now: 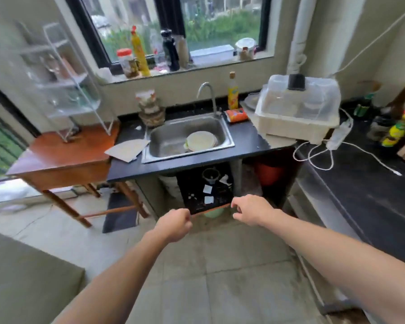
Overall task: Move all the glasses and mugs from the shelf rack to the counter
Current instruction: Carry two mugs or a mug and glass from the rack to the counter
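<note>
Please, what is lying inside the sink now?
A stack of pale round plates lies in the right half of the sink. The top plate covers the ones below, so their number cannot be told.

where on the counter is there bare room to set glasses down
Bare counter between the sink and the dish box, plus the right counter nearer than the white cable. Crowded: bottles in the far right corner, paper left of the sink.
</note>
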A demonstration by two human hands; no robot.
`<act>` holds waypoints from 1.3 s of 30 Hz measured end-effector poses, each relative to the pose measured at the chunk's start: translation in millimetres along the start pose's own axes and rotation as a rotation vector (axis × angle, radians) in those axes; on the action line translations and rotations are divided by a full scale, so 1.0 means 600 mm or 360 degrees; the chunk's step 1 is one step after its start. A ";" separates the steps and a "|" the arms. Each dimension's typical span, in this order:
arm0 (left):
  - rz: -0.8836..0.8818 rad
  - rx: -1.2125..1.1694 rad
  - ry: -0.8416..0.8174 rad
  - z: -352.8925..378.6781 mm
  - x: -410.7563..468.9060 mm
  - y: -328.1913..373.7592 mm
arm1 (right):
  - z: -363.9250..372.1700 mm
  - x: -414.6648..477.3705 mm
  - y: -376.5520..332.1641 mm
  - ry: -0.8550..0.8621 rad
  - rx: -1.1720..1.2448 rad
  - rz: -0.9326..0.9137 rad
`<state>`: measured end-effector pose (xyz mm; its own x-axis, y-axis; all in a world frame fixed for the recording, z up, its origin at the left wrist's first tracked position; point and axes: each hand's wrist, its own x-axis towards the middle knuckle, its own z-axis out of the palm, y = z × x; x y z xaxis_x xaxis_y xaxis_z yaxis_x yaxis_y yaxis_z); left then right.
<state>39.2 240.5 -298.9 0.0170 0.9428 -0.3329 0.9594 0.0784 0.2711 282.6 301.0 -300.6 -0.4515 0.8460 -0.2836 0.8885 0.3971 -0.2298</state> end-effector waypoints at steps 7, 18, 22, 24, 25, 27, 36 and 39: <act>-0.0421 -0.0278 0.0064 -0.081 -0.025 -0.237 | -0.019 0.185 -0.247 -0.0058 -0.0103 -0.0491; -0.0753 -0.0453 0.0258 -0.230 0.091 -0.460 | -0.096 0.523 -0.438 -0.0038 -0.0137 -0.0828; -0.0872 -0.0519 0.0413 -0.311 0.139 -0.539 | -0.159 0.650 -0.529 0.0061 -0.0064 -0.0925; -0.0912 -0.0544 0.0494 -0.341 0.151 -0.580 | -0.189 0.700 -0.573 0.0143 -0.0101 -0.1005; -0.0931 -0.0559 0.0503 -0.352 0.154 -0.601 | -0.201 0.721 -0.596 0.0136 -0.0111 -0.1025; -0.0962 -0.0575 0.0497 -0.371 0.161 -0.648 | -0.216 0.761 -0.647 0.0011 -0.0088 -0.1039; -0.0839 -0.0496 0.0572 -0.512 0.230 -0.909 | -0.281 0.939 -0.852 0.0326 0.0093 -0.1063; -0.0760 -0.0484 0.0577 -0.591 0.259 -0.985 | -0.342 0.992 -0.918 0.0476 0.0258 -0.0984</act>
<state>-625.1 455.4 -190.3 -0.5362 0.8270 -0.1691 0.7152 0.5516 0.4292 -458.9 658.6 -151.6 -0.8073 0.5528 0.2064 0.4423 0.7984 -0.4085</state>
